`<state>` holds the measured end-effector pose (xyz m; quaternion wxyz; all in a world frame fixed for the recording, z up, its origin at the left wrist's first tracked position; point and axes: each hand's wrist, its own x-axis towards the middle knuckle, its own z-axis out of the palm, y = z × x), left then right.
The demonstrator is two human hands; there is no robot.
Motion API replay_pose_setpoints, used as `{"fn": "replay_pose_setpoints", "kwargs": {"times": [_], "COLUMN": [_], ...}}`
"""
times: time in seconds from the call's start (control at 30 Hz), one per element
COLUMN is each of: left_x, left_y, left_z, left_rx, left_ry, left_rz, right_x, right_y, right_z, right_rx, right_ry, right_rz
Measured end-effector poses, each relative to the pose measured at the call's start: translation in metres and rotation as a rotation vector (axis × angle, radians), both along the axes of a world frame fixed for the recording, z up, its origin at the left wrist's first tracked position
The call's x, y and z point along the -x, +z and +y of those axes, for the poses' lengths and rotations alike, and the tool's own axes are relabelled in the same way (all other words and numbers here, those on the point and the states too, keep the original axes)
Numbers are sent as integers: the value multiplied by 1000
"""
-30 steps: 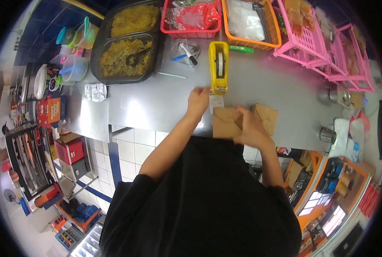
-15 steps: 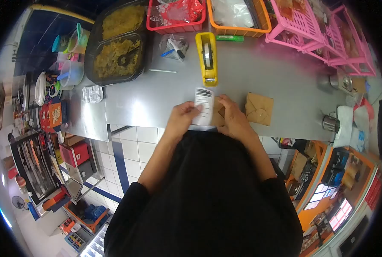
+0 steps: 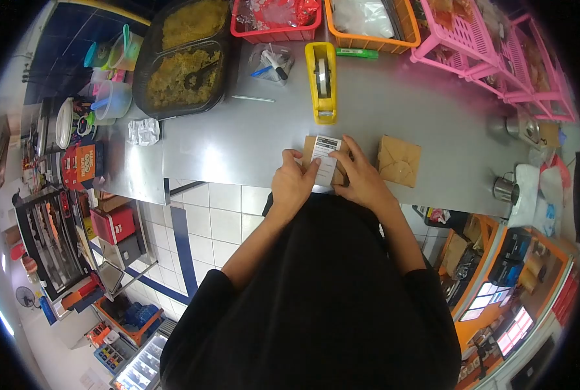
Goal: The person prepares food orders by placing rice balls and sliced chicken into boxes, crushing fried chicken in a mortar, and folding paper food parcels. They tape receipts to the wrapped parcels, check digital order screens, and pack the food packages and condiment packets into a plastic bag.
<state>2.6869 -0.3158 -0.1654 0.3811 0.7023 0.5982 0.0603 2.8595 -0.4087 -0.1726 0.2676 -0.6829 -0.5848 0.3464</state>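
A white printed receipt (image 3: 325, 164) lies over the top of a brown paper box (image 3: 309, 144) at the near edge of the metal table. My left hand (image 3: 292, 184) grips the box's left side, its thumb pressing the receipt. Around the right side curves my right hand (image 3: 363, 177), with one finger touching the receipt and another reaching toward the far edge. Just to the right sits a second brown box (image 3: 399, 161) with folded flaps on top. Beyond the held box stands a yellow tape dispenser (image 3: 322, 110).
A black tray of yellowish food (image 3: 183, 78) stands at the back left. Red (image 3: 277, 32) and orange baskets (image 3: 374, 44) line the back, with pink racks (image 3: 462, 45) at the right. A metal cup (image 3: 505, 188) stands at the right edge; crumpled foil (image 3: 143, 132) lies left.
The receipt has come down from upright above the table onto the box top. My left hand has moved right to the box, and the view has shifted slightly.
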Motion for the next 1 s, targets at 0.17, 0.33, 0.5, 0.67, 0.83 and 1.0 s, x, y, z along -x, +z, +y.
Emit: {"fn": "replay_pose_setpoints", "kwargs": {"times": [0.17, 0.33, 0.5, 0.67, 0.83, 1.0], "left_x": [-19, -79, -84, -58, -4, 22], "left_y": [3, -3, -9, 1, 37, -13], "left_z": [41, 110, 115, 80, -6, -22], "left_rx": [-332, 380, 628, 387, 350, 343], "left_ry": [64, 101, 133, 54, -71, -60], "left_rz": [-305, -422, -572, -510, -425, -328], "right_x": [-7, -13, -18, -15, -15, -14], "right_y": [-1, -2, -3, -4, -10, -12], "right_z": [11, 34, 38, 38, 38, 38], "right_rx": [-13, -25, 30, -17, -76, -110], "right_ry": [38, 64, 78, 22, 10, -9], "right_rz": [17, 16, 26, 51, 69, 36]}}
